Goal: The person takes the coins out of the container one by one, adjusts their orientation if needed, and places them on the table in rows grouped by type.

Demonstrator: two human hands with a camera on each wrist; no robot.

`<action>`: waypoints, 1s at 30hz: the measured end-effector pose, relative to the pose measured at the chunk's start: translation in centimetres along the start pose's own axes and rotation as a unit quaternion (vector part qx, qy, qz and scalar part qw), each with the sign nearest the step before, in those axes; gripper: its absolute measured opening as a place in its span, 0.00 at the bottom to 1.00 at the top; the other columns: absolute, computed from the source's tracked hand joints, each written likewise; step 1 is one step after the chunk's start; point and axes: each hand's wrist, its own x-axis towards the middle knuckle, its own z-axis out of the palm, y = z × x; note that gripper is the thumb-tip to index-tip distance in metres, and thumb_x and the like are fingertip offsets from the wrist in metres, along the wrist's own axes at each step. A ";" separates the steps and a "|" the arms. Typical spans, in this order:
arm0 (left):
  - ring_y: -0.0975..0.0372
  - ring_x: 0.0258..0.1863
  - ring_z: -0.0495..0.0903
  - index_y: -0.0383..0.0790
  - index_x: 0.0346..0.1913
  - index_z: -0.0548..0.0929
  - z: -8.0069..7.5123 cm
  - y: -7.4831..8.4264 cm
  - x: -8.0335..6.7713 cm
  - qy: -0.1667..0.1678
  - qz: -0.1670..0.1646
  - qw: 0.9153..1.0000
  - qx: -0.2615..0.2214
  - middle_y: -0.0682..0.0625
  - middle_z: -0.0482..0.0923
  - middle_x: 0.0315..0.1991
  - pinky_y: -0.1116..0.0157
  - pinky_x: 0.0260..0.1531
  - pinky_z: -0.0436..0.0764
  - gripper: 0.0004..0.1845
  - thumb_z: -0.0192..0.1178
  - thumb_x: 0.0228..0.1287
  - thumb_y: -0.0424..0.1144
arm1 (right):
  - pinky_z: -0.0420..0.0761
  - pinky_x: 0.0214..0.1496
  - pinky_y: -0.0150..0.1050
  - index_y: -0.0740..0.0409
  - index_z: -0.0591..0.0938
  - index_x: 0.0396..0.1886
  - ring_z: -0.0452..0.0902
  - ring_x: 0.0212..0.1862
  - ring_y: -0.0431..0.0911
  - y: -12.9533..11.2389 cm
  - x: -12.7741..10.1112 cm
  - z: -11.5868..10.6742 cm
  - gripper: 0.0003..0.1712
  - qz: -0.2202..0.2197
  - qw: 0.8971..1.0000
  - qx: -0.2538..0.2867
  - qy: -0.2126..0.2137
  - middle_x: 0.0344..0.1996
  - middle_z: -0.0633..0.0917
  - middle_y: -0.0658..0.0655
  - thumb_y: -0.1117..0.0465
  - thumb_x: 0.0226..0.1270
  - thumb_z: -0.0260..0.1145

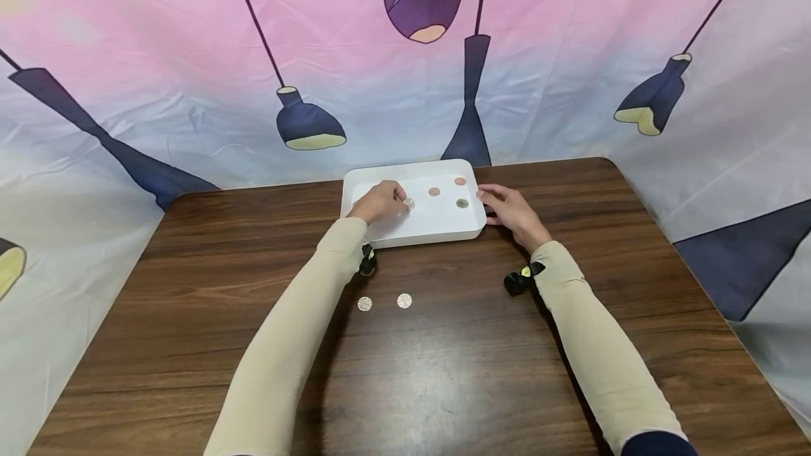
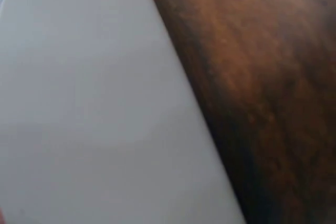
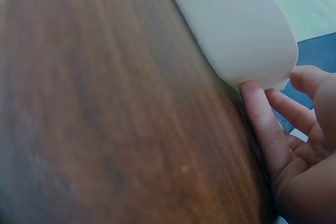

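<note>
White tray (image 1: 380, 181) at table's (image 1: 570, 343) far edge: L hand (image 1: 380, 201) pinches coin (image 1: 409, 203) over it, R hand (image 1: 510, 211) open, steadying rim; next, release, fetch 2 coins (image 1: 384, 302) nearer front

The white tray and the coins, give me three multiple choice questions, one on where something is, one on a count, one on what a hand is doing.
1. Where is the white tray?
A. At the far middle of the table
B. At the near left corner
C. On the floor

2. How many coins lie on the bare table in front of the tray?
A. None
B. Two
C. Five

3. What is the left hand doing?
A. Lying flat on the table
B. Pinching a coin over the tray
C. Gripping a cup

Answers:
1. A, the head view shows the tray by the far edge, between both hands.
2. B, one coin and a second coin lie side by side on the wood.
3. B, its fingertips close on a silvery coin inside the tray, while the right hand touches the tray's right end.
</note>
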 end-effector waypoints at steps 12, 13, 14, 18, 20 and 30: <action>0.60 0.32 0.76 0.41 0.60 0.84 -0.1 -0.3 -1.1 -0.004 0.003 0.998 -0.063 0.45 0.81 0.45 0.65 0.34 0.76 0.15 0.64 0.73 0.33 | 0.85 0.48 0.31 0.56 0.70 0.79 0.76 0.67 0.55 -0.3 -0.1 0.0 0.31 0.002 1.000 0.004 -0.001 0.72 0.74 0.61 0.49 0.85 0.58; 0.60 0.31 0.76 0.40 0.60 0.85 -0.1 -0.4 -1.1 -0.007 0.002 0.998 -0.070 0.45 0.81 0.45 0.66 0.33 0.76 0.16 0.64 0.72 0.32 | 0.85 0.49 0.31 0.56 0.70 0.80 0.76 0.67 0.55 -0.3 -0.1 0.0 0.31 0.002 1.000 0.005 -0.002 0.72 0.74 0.62 0.48 0.85 0.57; 0.61 0.30 0.76 0.39 0.60 0.85 0.0 -0.5 -1.1 -0.009 0.000 0.997 -0.077 0.45 0.80 0.45 0.66 0.32 0.76 0.16 0.65 0.72 0.31 | 0.85 0.49 0.31 0.56 0.70 0.80 0.76 0.67 0.55 -0.3 -0.1 0.1 0.31 0.002 1.000 0.007 -0.003 0.72 0.74 0.62 0.49 0.85 0.57; 0.62 0.29 0.75 0.39 0.59 0.87 0.1 -0.7 -1.2 0.000 0.002 0.997 -0.082 0.46 0.80 0.44 0.68 0.29 0.76 0.15 0.66 0.72 0.31 | 0.85 0.49 0.31 0.56 0.70 0.80 0.76 0.67 0.55 -0.3 -0.2 0.2 0.31 0.002 1.000 0.008 -0.002 0.72 0.74 0.62 0.49 0.85 0.57; 0.62 0.30 0.75 0.38 0.59 0.87 0.1 -0.7 -1.3 0.005 0.010 0.997 -0.078 0.46 0.81 0.45 0.69 0.29 0.76 0.15 0.66 0.72 0.31 | 0.85 0.48 0.30 0.55 0.71 0.79 0.76 0.66 0.55 -0.3 -0.3 0.2 0.30 0.004 1.000 0.008 -0.001 0.72 0.74 0.61 0.49 0.85 0.58; 0.51 0.43 0.80 0.35 0.66 0.83 -0.5 -0.7 -4.0 0.023 0.065 0.987 -0.144 0.41 0.85 0.52 0.63 0.35 0.81 0.18 0.62 0.78 0.34 | 0.84 0.48 0.29 0.54 0.70 0.80 0.76 0.66 0.55 -0.2 0.0 0.0 0.32 0.011 1.000 -0.002 -0.003 0.72 0.74 0.62 0.47 0.85 0.57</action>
